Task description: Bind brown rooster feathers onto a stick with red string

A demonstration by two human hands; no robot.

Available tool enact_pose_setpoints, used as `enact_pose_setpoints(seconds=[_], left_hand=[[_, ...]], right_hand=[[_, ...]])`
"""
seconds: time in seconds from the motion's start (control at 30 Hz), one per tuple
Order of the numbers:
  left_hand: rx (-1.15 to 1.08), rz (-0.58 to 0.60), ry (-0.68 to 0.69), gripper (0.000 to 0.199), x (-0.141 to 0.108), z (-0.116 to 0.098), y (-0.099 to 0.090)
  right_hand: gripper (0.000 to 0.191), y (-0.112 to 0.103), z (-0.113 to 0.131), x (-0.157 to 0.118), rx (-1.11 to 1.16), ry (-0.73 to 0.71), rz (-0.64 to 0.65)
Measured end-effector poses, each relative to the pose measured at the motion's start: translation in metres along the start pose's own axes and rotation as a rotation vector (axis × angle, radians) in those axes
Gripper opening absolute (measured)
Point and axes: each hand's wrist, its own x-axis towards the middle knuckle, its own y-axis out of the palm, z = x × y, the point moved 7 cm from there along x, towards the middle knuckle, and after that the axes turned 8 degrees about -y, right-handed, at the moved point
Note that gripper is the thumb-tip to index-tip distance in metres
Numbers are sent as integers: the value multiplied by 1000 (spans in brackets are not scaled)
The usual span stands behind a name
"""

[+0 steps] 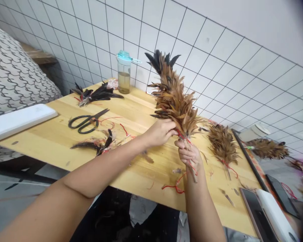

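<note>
A feather duster (176, 97) of brown and black feathers stands tilted above the table. My right hand (189, 153) is wrapped round its bare stem, just below the lowest feathers. Red string (184, 135) winds about the base of the feathers and hangs down past the stem. The fingertips of my left hand (164, 131) are pinched together at this string, beside the feather base; the feathers partly hide what lies between them. A loose end of red string lies on the table under my right hand.
Black-handled scissors (87, 121) and a bundle of dark feathers (96, 94) lie on the left of the wooden table (141, 185). A bottle (124, 72) stands at the back. Another feather bundle (223, 144) and a phone (259, 215) lie right. A gridded wall borders the table.
</note>
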Motion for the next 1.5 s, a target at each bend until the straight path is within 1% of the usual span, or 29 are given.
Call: enact_pose_setpoints(seconds=[0.1, 0.2, 0.27, 0.37, 0.47, 0.57, 0.67, 0.8, 0.87, 0.9, 1.03, 1.1, 1.17, 1.2, 1.27, 1.33, 1.37, 1.4, 1.5], left_hand=[[-39, 27, -63, 12, 2, 7, 1], [-155, 67, -106, 9, 4, 13, 6], [-185, 103, -124, 8, 4, 15, 11], [-132, 125, -138, 9, 3, 17, 17], [-59, 91, -87, 13, 1, 13, 18], [25, 28, -27, 18, -2, 7, 16], [75, -17, -16, 17, -4, 7, 15], [38, -20, -34, 12, -5, 10, 17], [-33, -42, -84, 10, -5, 13, 18], [-78, -60, -125, 11, -5, 15, 19], [-312, -152, -368, 34, -9, 31, 28], [-437, -232, -495, 44, -12, 40, 34], [-521, -304, -622, 48, -17, 50, 40], [-556, -302, -681, 45, -18, 53, 44], [-650, -212, -758, 32, -19, 55, 55], [-786, -94, -783, 20, -18, 50, 65], [-847, -63, -785, 16, -17, 48, 68], [-886, -63, -787, 13, -18, 47, 68], [-873, -158, -805, 8, -20, 49, 66]], right_hand=[[28, 3, 4, 1, 5, -8, -22], [15, 3, 10, 2, 62, -65, -73], [7, 1, 12, 2, 99, -84, -115], [8, 2, 10, 0, 140, -57, -144], [11, 5, 9, -2, 150, -40, -128], [17, 5, 9, -5, 154, -54, -94], [18, 3, 8, -5, 162, -41, -52], [12, 2, 6, -3, 217, -40, -16], [10, 4, 7, -2, 248, -51, -7], [10, 6, 8, -1, 257, -61, -8], [8, 8, 11, -1, 244, -107, -42], [7, 7, 13, 0, 236, -141, -61], [7, 7, 15, 2, 226, -183, -80], [8, 6, 16, 3, 217, -205, -89], [12, 4, 16, 5, 187, -240, -106], [20, 2, 16, 7, 153, -274, -128], [24, 1, 15, 8, 135, -290, -140], [29, 0, 15, 9, 116, -307, -155], [38, -3, 13, 12, 47, -342, -202]])
